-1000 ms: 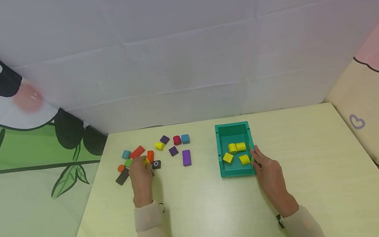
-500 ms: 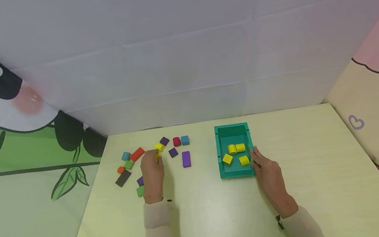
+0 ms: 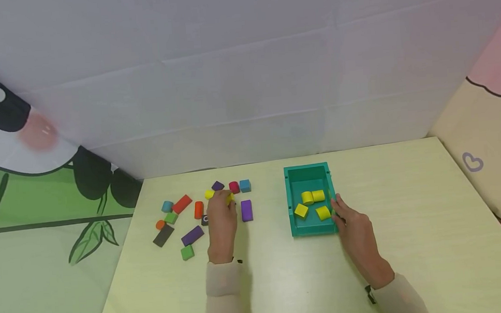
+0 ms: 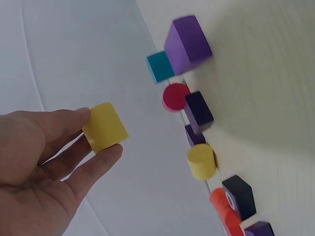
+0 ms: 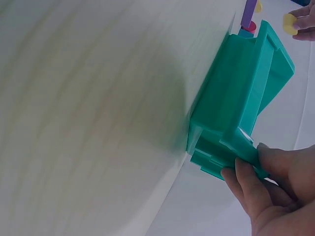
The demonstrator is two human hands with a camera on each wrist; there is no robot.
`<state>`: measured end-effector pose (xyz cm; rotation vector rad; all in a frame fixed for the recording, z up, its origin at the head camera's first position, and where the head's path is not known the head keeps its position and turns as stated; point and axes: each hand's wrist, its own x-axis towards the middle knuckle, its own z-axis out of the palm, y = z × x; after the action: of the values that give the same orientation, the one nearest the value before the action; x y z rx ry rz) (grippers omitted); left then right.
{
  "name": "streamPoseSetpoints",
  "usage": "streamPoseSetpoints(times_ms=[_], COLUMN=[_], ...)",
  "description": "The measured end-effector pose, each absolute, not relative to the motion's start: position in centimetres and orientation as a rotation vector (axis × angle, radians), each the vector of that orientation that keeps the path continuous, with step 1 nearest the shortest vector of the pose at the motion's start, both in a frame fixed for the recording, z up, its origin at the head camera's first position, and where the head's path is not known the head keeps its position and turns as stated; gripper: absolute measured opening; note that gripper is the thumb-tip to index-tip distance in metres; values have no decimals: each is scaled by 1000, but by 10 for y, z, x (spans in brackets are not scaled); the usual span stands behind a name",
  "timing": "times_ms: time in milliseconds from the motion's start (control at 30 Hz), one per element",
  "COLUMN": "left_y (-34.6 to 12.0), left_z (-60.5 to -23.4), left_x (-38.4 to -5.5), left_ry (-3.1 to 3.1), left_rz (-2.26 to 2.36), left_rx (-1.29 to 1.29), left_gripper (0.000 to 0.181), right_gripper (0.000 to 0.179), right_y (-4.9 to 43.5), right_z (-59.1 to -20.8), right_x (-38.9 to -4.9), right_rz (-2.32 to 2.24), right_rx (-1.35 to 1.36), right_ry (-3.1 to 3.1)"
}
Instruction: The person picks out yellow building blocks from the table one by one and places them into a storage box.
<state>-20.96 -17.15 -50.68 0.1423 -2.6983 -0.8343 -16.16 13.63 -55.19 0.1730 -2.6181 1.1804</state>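
My left hand (image 3: 222,224) pinches a yellow cylinder block (image 4: 105,127) between thumb and fingers. It is held above the loose blocks, left of the teal bin (image 3: 290,204). With thumb and fingers on either side of its rim, my right hand (image 3: 357,241) grips the bin at its right side; the grip shows in the right wrist view. Several yellow blocks (image 3: 323,213) lie inside the bin. Another yellow cylinder (image 4: 201,162) rests on the table near a purple block (image 3: 217,185), partly hidden by my left hand in the head view.
Around my left hand lie a red block (image 3: 181,204), an orange cylinder (image 3: 199,209), a dark grey block (image 3: 163,235), a green block (image 3: 187,252) and a purple block (image 3: 192,235). A tall purple block (image 3: 247,210) and a blue cube (image 3: 245,185) stand toward the bin. A wall (image 3: 247,103) rises behind the table.
My left hand has moved right across the loose blocks, carrying the yellow cylinder and uncovering the orange, purple and green blocks. My right hand and the bin have stayed in place.
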Motion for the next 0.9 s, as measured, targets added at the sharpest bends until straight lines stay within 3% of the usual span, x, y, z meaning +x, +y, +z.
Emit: streamPoseSetpoints(times_ms=[567, 900], left_y=[-127, -102], left_z=[-495, -489], left_x=[-214, -216], left_ry=[-2666, -2715], left_rz=[-836, -877], left_rx=[-105, -121], left_gripper=[25, 24], right_gripper=[54, 54], right_y=[137, 138], right_z=[-551, -550], right_x=[-161, -162], right_rz=[1174, 1174], right_rx=[174, 201], right_ry=[-2639, -2619])
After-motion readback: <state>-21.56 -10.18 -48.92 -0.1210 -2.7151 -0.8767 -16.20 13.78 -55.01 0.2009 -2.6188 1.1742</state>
